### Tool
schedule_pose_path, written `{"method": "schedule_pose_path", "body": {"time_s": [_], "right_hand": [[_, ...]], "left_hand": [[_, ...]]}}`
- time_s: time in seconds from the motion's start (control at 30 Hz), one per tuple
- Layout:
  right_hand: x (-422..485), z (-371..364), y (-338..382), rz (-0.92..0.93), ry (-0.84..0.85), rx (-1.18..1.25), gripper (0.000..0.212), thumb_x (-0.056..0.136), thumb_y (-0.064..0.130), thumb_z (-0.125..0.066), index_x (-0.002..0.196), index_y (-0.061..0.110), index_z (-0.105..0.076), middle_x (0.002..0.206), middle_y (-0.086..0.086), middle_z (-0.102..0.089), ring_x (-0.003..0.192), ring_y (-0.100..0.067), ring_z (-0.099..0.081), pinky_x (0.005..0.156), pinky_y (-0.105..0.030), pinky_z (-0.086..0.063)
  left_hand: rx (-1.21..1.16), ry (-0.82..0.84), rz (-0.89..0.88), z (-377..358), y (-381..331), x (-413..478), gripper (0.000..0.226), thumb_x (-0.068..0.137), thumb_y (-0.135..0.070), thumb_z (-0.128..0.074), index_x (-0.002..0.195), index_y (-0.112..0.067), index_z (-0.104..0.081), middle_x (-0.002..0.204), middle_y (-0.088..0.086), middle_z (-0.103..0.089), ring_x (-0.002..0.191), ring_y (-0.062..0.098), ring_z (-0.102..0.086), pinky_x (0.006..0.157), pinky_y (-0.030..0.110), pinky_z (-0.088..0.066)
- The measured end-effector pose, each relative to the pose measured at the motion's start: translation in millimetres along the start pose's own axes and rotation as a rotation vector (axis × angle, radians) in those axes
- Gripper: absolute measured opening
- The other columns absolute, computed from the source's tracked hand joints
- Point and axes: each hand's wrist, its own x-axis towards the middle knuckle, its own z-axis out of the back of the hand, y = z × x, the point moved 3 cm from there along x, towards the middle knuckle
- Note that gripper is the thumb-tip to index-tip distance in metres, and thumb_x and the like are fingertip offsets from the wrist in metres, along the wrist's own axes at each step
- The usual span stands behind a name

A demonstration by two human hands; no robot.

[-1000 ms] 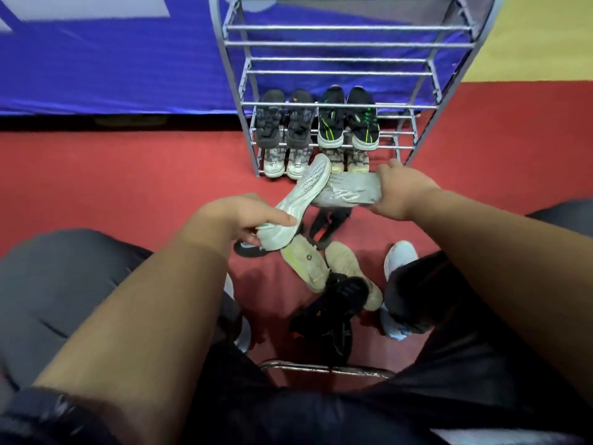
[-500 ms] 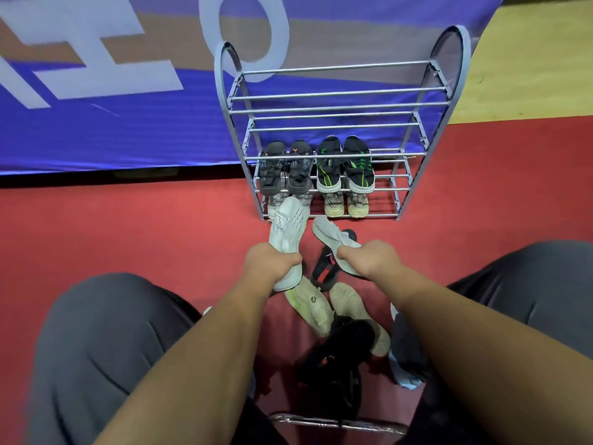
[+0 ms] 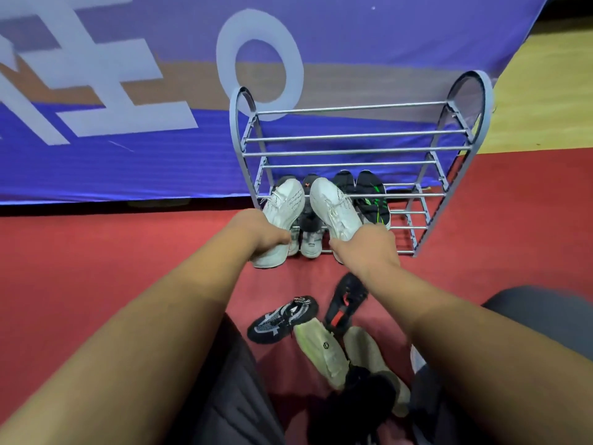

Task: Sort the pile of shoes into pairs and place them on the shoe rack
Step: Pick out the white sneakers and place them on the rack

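red carpet (image 3: 122,268), sneakers (image 3: 335,207) in fingers (image 3: 283,239)

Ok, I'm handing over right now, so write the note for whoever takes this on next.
Left hand grips a white sneaker at the heel end; right hand grips the matching white sneaker. Both are held toes-up in front of the shoe rack, not yet shelved.
Done: black-and-green pair and dark pair on a lower shelf, light shoes on the bottom one.
Left: shelve the white pair, then pair the floor shoes: black-and-white sneaker, black-and-red shoe, two pale soles-up shoes, black ones on top.
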Motion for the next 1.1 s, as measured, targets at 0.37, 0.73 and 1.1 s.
{"method": "schedule_pose_path", "body": {"time_s": [0.37,0.73,1.1], "right_hand": [[120,1,61,0.058,-0.003,-0.111,0.051,0.072,0.058,-0.063,0.089,0.01,-0.059,0.099,-0.01,-0.052,0.103,-0.036,-0.057,0.071,-0.035,-0.044],[199,-50,57,-0.02,-0.096,0.06,0.067,0.075,0.062,-0.068,0.107,0.003,-0.067,0.113,-0.016,-0.059,0.11,-0.039,-0.057,0.081,-0.036,-0.042],[213,-90,55,-0.056,-0.041,0.005,0.089,0.076,0.071,-0.071,0.128,0.0,-0.058,0.128,-0.017,-0.057,0.123,-0.036,-0.049,0.1,-0.042,-0.042]], "left_hand": [[-0.186,-0.036,0.026,13,-17,99,0.053,0.066,-0.055,-0.081,0.083,-0.006,-0.067,0.082,0.013,-0.07,0.067,0.032,-0.072,0.06,0.04,-0.065],[-0.039,-0.313,0.051,-7,-49,185,0.061,0.081,-0.059,-0.065,0.118,-0.011,-0.064,0.127,0.01,-0.05,0.089,0.03,-0.056,0.074,0.035,-0.042],[0.038,-0.373,0.123,-31,-44,222,0.065,0.088,-0.053,-0.064,0.131,-0.004,-0.058,0.133,0.013,-0.046,0.116,0.036,-0.058,0.08,0.044,-0.05]]}}
